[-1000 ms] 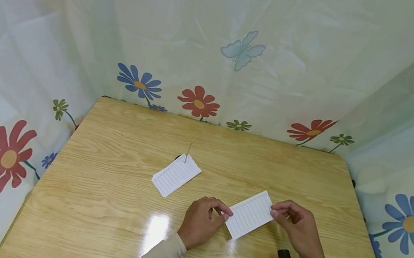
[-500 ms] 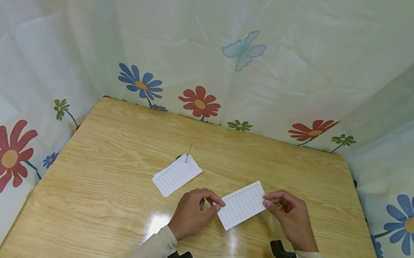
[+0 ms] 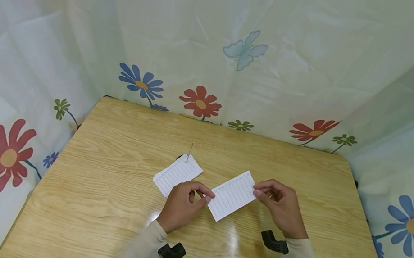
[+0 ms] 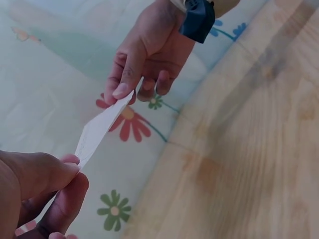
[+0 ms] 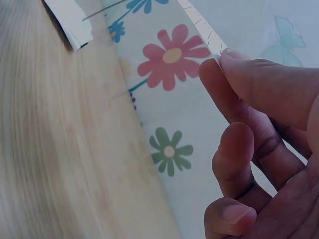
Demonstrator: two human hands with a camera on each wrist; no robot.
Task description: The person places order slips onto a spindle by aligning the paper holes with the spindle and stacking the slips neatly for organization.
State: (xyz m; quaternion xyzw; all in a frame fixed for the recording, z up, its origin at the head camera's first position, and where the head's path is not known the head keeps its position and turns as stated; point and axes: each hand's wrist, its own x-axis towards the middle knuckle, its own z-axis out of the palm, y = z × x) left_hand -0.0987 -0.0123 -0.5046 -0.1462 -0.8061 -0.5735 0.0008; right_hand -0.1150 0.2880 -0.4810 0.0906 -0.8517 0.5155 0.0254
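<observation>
A white lined paper slip (image 3: 231, 197) is held above the table between both hands. My left hand (image 3: 183, 205) pinches its left edge between thumb and fingertips. At the opposite edge, my right hand (image 3: 279, 206) pinches it the same way, as the right wrist view also shows the slip (image 5: 204, 27) between thumb and forefinger. To the left stands a thin upright metal spike (image 3: 189, 152) with a stack of similar lined slips (image 3: 179, 172) on it. The left hand overlaps the stack's lower corner in the head view. A dark base shows only slightly behind the stack.
The wooden table (image 3: 104, 203) reaches back to a flowered curtain (image 3: 163, 48) that hangs behind it and on both sides. Each wrist carries a black strap mount, such as the one on the right (image 3: 274, 241).
Both hands have moved left and slightly away from the body, carrying the slip closer to the spike and its stack. The stack stays in place.
</observation>
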